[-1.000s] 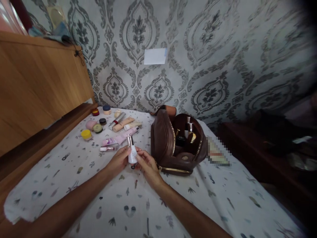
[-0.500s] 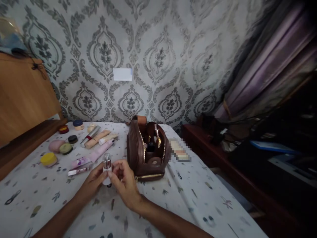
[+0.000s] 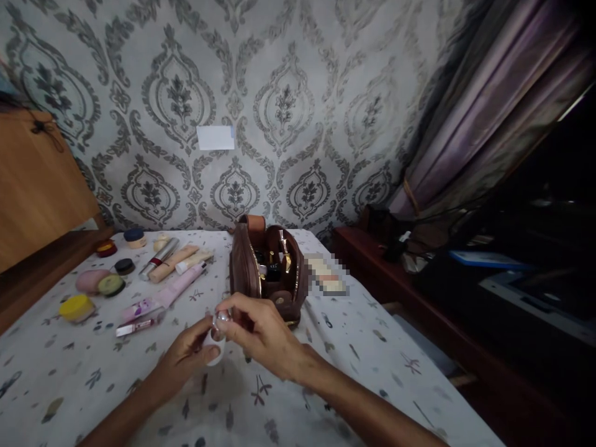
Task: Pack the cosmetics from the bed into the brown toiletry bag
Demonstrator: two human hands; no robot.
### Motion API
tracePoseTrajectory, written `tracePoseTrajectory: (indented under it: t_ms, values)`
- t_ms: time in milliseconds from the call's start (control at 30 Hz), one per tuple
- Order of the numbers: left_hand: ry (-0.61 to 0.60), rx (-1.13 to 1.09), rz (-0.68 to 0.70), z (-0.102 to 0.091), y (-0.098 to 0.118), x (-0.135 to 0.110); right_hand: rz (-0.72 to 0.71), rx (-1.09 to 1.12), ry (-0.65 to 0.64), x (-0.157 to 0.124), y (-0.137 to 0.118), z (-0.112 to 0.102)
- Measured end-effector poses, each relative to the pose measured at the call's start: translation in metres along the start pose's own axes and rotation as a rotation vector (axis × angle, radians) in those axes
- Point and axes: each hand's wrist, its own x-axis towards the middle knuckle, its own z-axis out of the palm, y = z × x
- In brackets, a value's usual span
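Note:
A small white bottle (image 3: 215,356) with a silvery neck is pinched between the thumb and fingers of my left hand (image 3: 183,352). My right hand (image 3: 267,338) grips the clear cap (image 3: 223,317) at its top from the right side. Whether the cap is still seated on the bottle cannot be made out. Just behind my right hand stands an unzipped brown leather bag (image 3: 239,264), its lower front partly hidden by that hand. Gold-trimmed and dark cosmetic items (image 3: 285,254) show inside it.
Left of the hands lie pink tubes (image 3: 182,285), a lip gloss tube (image 3: 135,327), beige tubes (image 3: 174,263), a silver tube (image 3: 158,257), and several jars, one yellow-lidded (image 3: 77,308). A pixelated item (image 3: 328,274) lies right of the bag. Patterned cloth (image 3: 363,372) covers the table.
My right hand has moved up from the bottle's body to its clear cap. The bottle has come slightly nearer and tilted. The camera view has shifted a little to the right.

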Motion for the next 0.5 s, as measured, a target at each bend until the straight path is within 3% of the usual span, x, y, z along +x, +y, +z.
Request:
tracePoseTrajectory:
  t_ms: [333,500]
  values:
    - [-0.239,0.039,0.023,0.046,0.041,0.018,-0.028,-0.153,-0.003,-0.030,-0.017,-0.055]
    - [-0.196,0.002,-0.099,0.061,0.049,0.035,0.019,-0.221,0.102,-0.041,-0.028,-0.087]
